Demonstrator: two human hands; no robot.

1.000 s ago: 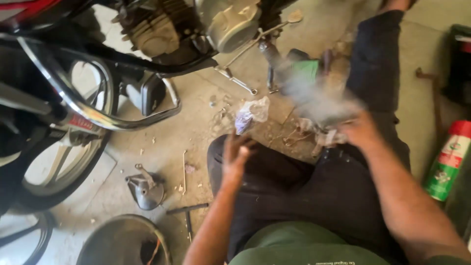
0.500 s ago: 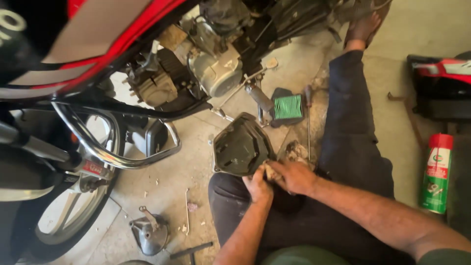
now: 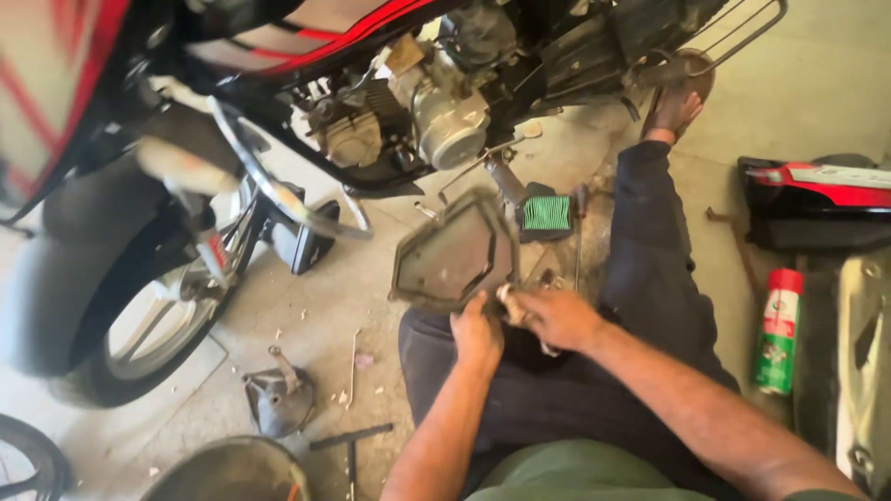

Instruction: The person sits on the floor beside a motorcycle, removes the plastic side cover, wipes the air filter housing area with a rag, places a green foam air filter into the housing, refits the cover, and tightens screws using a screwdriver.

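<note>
Both hands, left hand (image 3: 477,334) and right hand (image 3: 555,317), pinch the dark filter cover (image 3: 453,255) at its lower edge; it extends toward 11 o'clock.

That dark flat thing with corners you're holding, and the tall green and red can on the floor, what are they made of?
The flat cover, gripped at its lower edge by the left hand and right hand, looks like moulded plastic: dull dark grey, raised rim, no shine. It could be painted metal. The spray can looks like thin metal with a glossy printed coat and a red, probably plastic, cap.
</note>
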